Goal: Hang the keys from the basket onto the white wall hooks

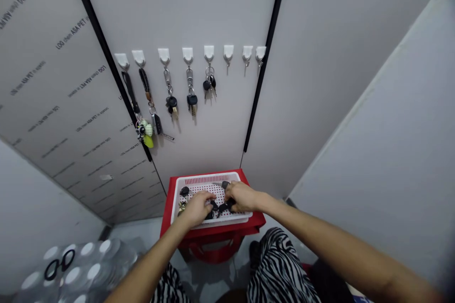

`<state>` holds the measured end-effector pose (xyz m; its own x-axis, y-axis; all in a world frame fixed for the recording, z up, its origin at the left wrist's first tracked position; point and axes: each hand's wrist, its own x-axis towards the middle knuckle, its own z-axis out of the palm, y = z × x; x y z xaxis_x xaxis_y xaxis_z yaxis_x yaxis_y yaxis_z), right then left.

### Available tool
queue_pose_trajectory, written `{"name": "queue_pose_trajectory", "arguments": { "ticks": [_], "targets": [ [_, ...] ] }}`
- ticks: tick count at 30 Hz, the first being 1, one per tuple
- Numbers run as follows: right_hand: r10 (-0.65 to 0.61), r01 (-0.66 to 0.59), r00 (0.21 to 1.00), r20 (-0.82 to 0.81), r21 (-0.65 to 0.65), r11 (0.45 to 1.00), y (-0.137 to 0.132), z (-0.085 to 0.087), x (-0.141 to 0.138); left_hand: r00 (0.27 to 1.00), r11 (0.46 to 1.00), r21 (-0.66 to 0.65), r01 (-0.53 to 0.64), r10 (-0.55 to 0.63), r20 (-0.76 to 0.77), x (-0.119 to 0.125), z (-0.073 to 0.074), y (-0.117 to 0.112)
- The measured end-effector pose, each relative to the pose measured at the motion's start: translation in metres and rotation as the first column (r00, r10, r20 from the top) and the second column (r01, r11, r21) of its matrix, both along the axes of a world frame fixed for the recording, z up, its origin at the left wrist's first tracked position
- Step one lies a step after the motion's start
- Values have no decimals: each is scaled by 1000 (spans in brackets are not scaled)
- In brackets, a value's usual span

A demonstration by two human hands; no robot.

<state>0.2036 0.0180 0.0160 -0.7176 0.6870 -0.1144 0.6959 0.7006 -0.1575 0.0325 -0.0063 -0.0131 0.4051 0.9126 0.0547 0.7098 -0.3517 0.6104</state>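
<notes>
A white perforated plastic basket (210, 222) holds several loose keys, among them a black-headed key (184, 191) at its left end. My left hand (197, 209) reaches in at the left, thumb and forefinger apart beside black keys (214, 205). At the right side, my right hand (242, 196) has its fingers curled down over a dark bunch of keys (227, 206); its fingertips are partly hidden. Another dark-headed key (225, 184) lies just behind that hand. Brass-coloured keys (182, 207) show beside my left wrist.
The basket rests on a red bag (167, 215). Above, white hooks (209, 52) line a panel; a key ring (209, 83), a key with metal clasp (192, 98) and a strap with car fob (156, 124) hang there. Capped plastic bottles (73, 275) stand lower left.
</notes>
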Motion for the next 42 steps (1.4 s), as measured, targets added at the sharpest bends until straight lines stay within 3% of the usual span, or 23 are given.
{"name": "queue_pose_trajectory", "arguments": {
  "ticks": [4,12,18,23,26,28,31,34,38,42],
  "targets": [
    [-19,13,995,94,61,998,-4,-1,-4,993,996,4,91,-90,-73,5,-1,-2],
    [-168,167,981,-96,-15,986,15,6,0,993,1000,12,19,-17,-116,3,-3,-3],
    [-45,39,994,97,62,997,2,3,-4,967,999,51,-13,25,-253,10,1,-5],
    [-96,92,994,54,77,993,-2,-3,-9,937,997,72,-41,63,-344,22,3,-2],
    [-131,131,991,-17,64,989,2,0,-7,957,990,78,-115,132,-258,21,3,4],
    [-136,141,985,-104,43,989,4,1,-5,980,985,42,-167,170,-106,17,4,8],
    [-142,128,947,-289,-67,989,5,2,-5,978,990,-82,-117,129,164,10,9,12],
    [-190,84,862,-470,-237,968,5,2,-9,937,990,-134,-53,95,336,5,16,14],
    [-298,55,756,-582,-398,916,9,7,-15,919,992,-124,-20,67,388,0,27,16],
    [-280,71,694,-663,-324,943,12,17,-19,937,1000,-24,-16,24,350,-4,37,17]
  ]
}}
